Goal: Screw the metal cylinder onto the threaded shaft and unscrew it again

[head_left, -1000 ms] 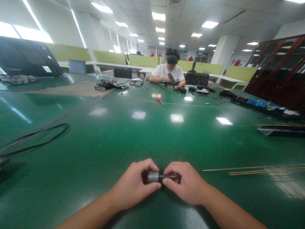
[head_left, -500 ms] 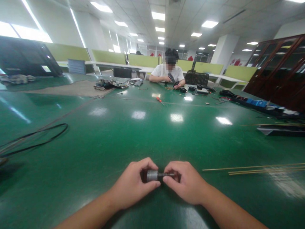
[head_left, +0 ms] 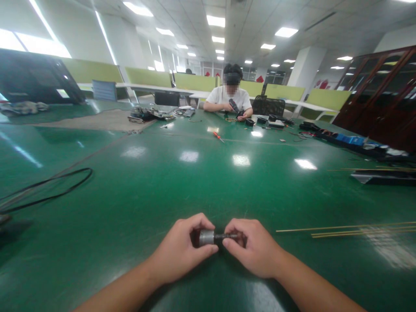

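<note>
My left hand point(head_left: 183, 249) is closed around a short silver metal cylinder point(head_left: 206, 237), thumb below and fingers over it. A dark threaded shaft point(head_left: 225, 236) sticks out of the cylinder to the right. My right hand point(head_left: 253, 249) pinches the far end of that shaft with thumb and fingers. Both hands rest low over the green table point(head_left: 162, 186), close to its near edge, and their fingers hide the ends of the part.
Thin brass rods point(head_left: 344, 229) lie to the right of my hands. A black cable point(head_left: 48, 188) loops at the left. A red screwdriver point(head_left: 218, 137) lies mid-table. A person point(head_left: 230, 97) sits at the far side among tools. A dark tray point(head_left: 383, 177) sits at right.
Both hands with the cylinder and shaft have drifted very slightly away from me. The grip looks the same.
</note>
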